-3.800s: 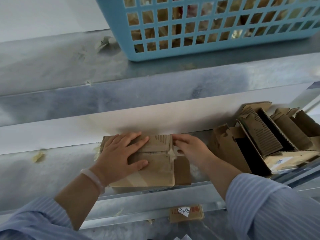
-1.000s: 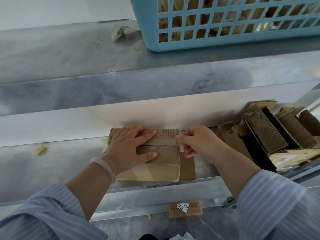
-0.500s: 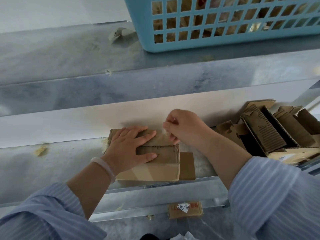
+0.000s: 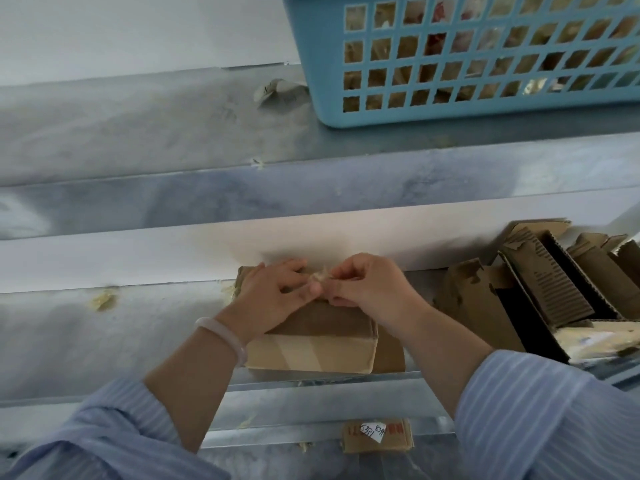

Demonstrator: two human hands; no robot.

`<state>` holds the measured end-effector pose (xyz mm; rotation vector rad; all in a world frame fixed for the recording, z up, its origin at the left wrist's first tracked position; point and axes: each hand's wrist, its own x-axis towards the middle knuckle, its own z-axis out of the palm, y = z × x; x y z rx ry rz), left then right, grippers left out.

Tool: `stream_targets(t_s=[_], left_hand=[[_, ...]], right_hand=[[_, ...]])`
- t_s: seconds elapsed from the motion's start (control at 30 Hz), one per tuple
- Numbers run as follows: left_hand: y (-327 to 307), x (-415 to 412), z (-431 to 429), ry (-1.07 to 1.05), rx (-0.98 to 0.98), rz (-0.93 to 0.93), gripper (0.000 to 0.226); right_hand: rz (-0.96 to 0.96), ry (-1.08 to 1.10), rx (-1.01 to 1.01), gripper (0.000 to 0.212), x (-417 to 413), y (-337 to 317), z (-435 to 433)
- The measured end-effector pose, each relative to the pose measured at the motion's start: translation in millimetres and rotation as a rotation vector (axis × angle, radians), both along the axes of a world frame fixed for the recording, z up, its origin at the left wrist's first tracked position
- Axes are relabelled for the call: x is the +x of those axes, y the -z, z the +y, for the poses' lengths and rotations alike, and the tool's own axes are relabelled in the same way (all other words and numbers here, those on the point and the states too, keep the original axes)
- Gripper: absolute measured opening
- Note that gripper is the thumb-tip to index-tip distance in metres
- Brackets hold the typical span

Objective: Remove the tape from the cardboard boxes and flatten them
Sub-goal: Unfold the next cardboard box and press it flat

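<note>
Listener: Hands first. What are they doing?

Describer: Both meet just above the far edge of a cardboard box. The right hand pinches a small crumpled scrap of tape between thumb and forefinger, its other fingers curled under. The left hand has its fingers bent in too, their tips closing on the same scrap, with its palm over the box top. A pale bracelet circles the left wrist; both arms wear blue striped sleeves.

Listener: And the box itself?

Describer: It sits closed on a metal shelf, near face towards the camera, a paler band running down that face.

Listener: What lies around the box?

Describer: Right of the box, near but apart, leans a pile of opened cardboard with corrugated ribs showing. Beyond the box and higher, on an upper ledge, stands a blue plastic basket with a grid wall; its contents are too blurred to name. Below the box, nearer the camera, lies a small cardboard piece with a white handwritten label. Left of the box, well apart, a yellowish scrap lies on the shelf.
</note>
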<state>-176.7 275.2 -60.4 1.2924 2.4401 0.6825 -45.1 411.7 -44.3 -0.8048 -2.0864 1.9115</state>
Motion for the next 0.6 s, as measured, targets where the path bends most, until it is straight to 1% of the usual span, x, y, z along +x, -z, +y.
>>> stream_targets(t_s=[0.03, 0.1, 0.2, 0.23, 0.3, 0.4, 0.43, 0.5, 0.53, 0.57, 0.6], left_hand=[[2.3, 0.8, 1.1, -0.016, 0.012, 0.008, 0.068], [4.2, 0.6, 1.1, -0.044, 0.091, -0.048, 0.045], [2.0, 3.3, -2.3, -0.101, 0.258, -0.207, 0.008], [0.8, 6.2, -4.2, -0.133, 0.300, -0.203, 0.004], [3.1, 11.0, -7.5, -0.193, 0.334, -0.082, 0.008], [11.3, 16.0, -9.9, -0.214, 0.290, 0.159, 0.005], [14.5, 16.5, -9.7, -0.211, 0.295, 0.207, 0.008], [14.7, 19.6, -8.6, -0.227, 0.330, 0.219, 0.019], [13.5, 21.4, -7.7, -0.244, 0.336, 0.219, 0.026], [13.3, 21.2, -6.4, -0.233, 0.327, 0.244, 0.026], [12.3, 21.1, -4.9, -0.189, 0.298, 0.312, 0.020]], right_hand=[[0.002, -0.013, 0.033, 0.015, -0.3, 4.6, -2.8], [-0.004, -0.045, 0.137, 0.007, -1.6, 9.8, -7.1], [0.001, -0.049, 0.230, 0.019, -1.6, 10.6, -9.0], [-0.005, -0.038, 0.275, 0.021, -0.9, 10.4, -9.3], [-0.019, -0.031, 0.409, 0.025, 1.4, 12.2, -11.1], [-0.056, -0.140, 0.756, 0.033, 2.1, 26.2, -18.1], [-0.074, -0.162, 0.893, 0.033, 3.1, 33.2, -20.7], [-0.115, -0.098, 1.121, 0.030, 7.2, 45.0, -23.6], [-0.115, -0.051, 1.177, 0.031, 10.1, 48.5, -23.4], [-0.094, -0.017, 1.211, 0.034, 12.4, 52.4, -22.0], [-0.064, -0.002, 1.234, 0.036, 14.0, 54.5, -20.8]])
